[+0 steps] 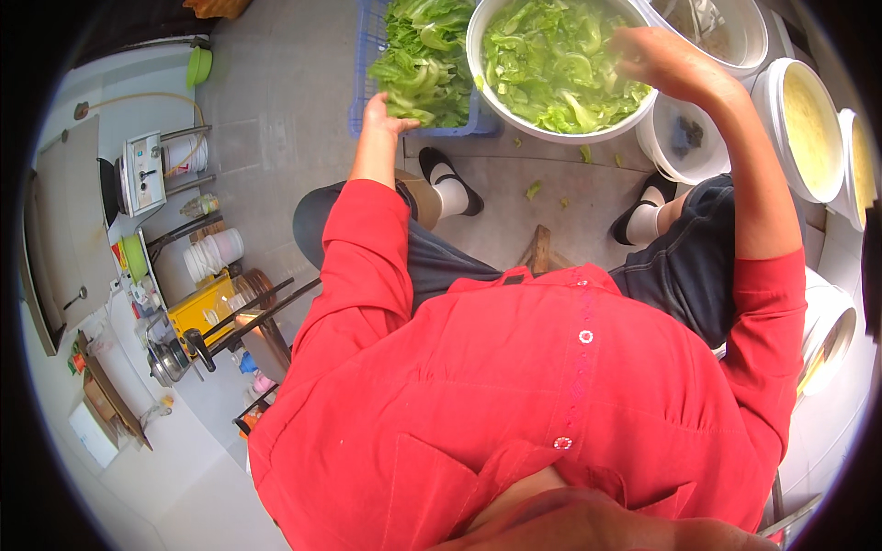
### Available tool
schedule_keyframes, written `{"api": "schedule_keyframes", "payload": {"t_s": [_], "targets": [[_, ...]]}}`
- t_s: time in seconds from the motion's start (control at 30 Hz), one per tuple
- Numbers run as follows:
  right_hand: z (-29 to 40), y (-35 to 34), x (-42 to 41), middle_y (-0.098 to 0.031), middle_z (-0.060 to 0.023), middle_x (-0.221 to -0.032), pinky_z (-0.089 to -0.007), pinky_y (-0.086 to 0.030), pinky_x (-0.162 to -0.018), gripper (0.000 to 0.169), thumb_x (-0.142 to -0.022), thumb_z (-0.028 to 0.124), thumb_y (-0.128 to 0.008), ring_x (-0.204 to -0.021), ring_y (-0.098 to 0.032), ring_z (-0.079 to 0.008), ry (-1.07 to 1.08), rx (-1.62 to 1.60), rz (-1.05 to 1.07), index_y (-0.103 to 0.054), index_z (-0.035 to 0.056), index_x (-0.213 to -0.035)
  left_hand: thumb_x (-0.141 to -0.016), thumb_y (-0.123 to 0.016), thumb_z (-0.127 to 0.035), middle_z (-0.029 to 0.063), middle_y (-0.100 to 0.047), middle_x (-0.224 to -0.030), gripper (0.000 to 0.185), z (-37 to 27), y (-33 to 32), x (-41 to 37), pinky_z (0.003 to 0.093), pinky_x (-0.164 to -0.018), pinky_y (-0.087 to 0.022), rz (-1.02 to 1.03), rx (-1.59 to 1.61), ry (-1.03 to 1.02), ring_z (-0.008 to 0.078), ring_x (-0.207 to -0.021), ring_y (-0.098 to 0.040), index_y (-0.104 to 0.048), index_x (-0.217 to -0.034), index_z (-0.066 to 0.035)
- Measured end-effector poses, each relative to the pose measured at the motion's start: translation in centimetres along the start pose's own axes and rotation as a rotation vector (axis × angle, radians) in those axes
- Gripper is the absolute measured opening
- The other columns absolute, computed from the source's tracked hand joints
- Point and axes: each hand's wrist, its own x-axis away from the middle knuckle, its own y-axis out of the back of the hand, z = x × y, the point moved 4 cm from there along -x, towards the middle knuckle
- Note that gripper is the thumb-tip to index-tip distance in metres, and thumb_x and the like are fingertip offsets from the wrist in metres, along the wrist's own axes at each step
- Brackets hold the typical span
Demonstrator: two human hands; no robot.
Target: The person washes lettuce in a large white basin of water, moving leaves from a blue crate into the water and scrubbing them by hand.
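My left hand (388, 118) is at the near-left end of the blue plastic crate (357, 103), its thumb out to the side. It grips the near end of a bunch of leafy green lettuce (411, 91), which hides part of the fingers. More lettuce fills the crate behind it. To the right of the crate stands a round white tub (561, 133) full of cut lettuce pieces (561, 65). Over this tub's right side is my right hand (651, 58), with blurred fingers near the leaves. Whether those fingers hold anything cannot be made out.
White buckets (778, 131) with pale yellow contents stand at the right. A clear-walled bucket (679, 138) holds something dark beside my foot. Lettuce scraps (533, 189) lie on the tiled floor. A wooden stool part (541, 248) shows between my legs. Shelving with a yellow box (201, 311) is at left.
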Motion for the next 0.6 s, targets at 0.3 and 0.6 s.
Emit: {"api": "schedule_keyframes", "payload": {"t_s": [0.3,0.6], "targets": [[-0.3,0.3,0.4,-0.066,-0.0203,-0.097,-0.0414,-0.049,-0.083,0.030,-0.085,0.018,-0.059,-0.093,-0.063,-0.0359,0.008,0.066,-0.021,-0.062,0.0017,-0.110,-0.094,-0.049,-0.015,0.0215,-0.051,-0.132,0.044,-0.3,-2.1,0.3,0.0528,-0.103,-0.040,-0.362,-0.250,-0.521,0.0350,-0.127,-0.046,-0.043,-0.134,0.002],[0.4,1.2,0.4,-0.067,-0.0217,-0.087,-0.0447,-0.051,-0.076,0.032,-0.086,0.029,-0.055,-0.084,-0.065,-0.0367,-0.115,0.234,0.118,-0.066,0.0004,-0.094,-0.082,-0.065,-0.016,0.0129,-0.065,-0.112,0.032,8.8,-22.1,15.5,0.0416,-0.098,-0.045,0.513,-1.483,-1.429,0.0338,-0.112,-0.057,-0.065,-0.113,-0.008]]}}
